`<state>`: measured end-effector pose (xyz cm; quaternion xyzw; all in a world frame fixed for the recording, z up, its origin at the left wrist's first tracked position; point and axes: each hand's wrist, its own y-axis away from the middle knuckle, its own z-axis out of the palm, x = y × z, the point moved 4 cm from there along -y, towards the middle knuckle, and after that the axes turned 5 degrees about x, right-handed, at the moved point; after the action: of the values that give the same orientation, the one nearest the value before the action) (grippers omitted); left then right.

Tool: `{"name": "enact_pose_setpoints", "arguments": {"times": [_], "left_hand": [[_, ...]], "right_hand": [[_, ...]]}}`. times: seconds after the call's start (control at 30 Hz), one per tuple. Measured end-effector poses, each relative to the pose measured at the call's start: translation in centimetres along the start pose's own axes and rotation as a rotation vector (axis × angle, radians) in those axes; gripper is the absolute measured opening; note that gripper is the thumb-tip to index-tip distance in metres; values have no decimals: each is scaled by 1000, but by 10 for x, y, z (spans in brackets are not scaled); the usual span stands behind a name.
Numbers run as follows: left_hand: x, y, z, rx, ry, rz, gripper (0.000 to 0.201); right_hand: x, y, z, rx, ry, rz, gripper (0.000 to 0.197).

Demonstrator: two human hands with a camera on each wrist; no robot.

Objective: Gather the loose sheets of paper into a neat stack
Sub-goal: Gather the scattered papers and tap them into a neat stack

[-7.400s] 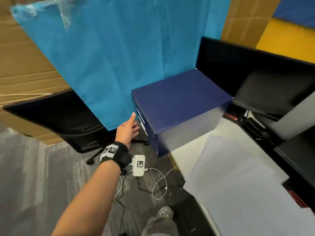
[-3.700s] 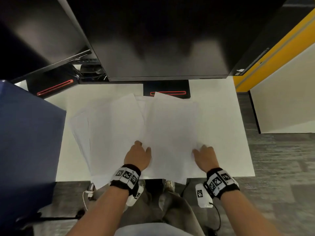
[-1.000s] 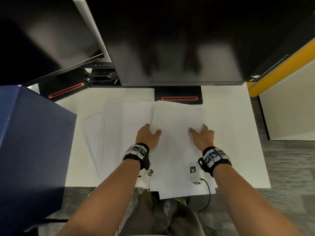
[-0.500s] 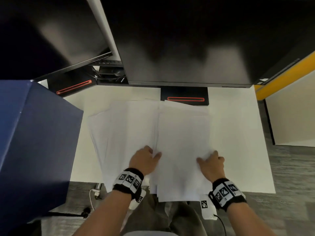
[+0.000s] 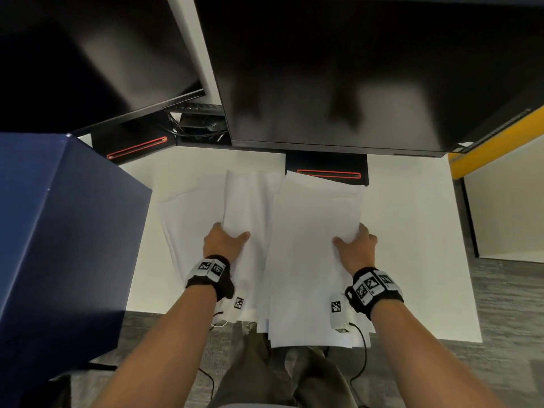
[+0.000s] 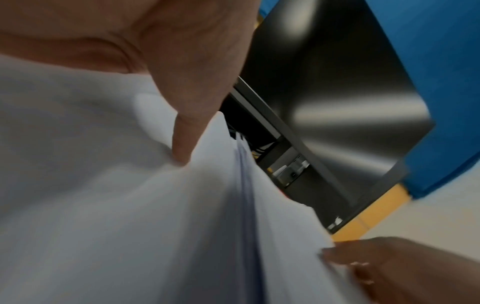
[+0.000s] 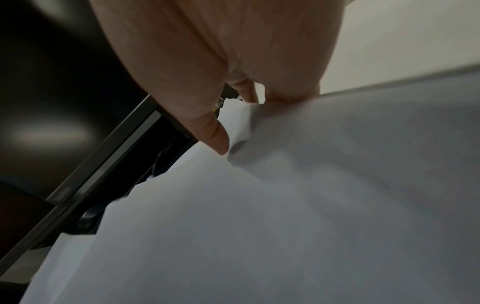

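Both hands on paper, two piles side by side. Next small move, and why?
Probably slide the left pile rightward onto the right pile. The left hand pinches the left pile, the right hand grips the right pile's edge, and the piles only partly overlap, with edges fanned.

Two dark monitors over a white desk; a navy box (left side).

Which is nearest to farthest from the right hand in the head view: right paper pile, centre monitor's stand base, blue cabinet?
From the right hand:
1. Right paper pile, pinched at its right edge by that hand.
2. Centre monitor's stand base, ahead, at the desk's back.
3. Blue cabinet, far left, beyond the left hand.
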<state>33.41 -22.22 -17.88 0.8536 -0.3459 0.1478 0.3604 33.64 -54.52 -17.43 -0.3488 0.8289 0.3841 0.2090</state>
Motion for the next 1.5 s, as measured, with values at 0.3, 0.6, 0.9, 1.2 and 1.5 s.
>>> {"name": "enact_pose_setpoints", "arguments": {"times": [0.3,0.6,0.9,1.2,1.5], "left_hand": [[-4,9,5,-111,115,71,46],[27,38,30,-124,117,202,55],[-9,70,54,-268,-336,284,49],[-57,-26,-65,350,-144,-233,98],[-14,-20,-32,49,47,37,50]], "right_hand": [[16,-2,-19,149,93,174,75],[-2,-2,-5,108,93,131,72],[36,38,10,-113,197,-17,74],[20,12,-13,75,4,85,72],[-11,-3,28,-6,33,9,80]]}}
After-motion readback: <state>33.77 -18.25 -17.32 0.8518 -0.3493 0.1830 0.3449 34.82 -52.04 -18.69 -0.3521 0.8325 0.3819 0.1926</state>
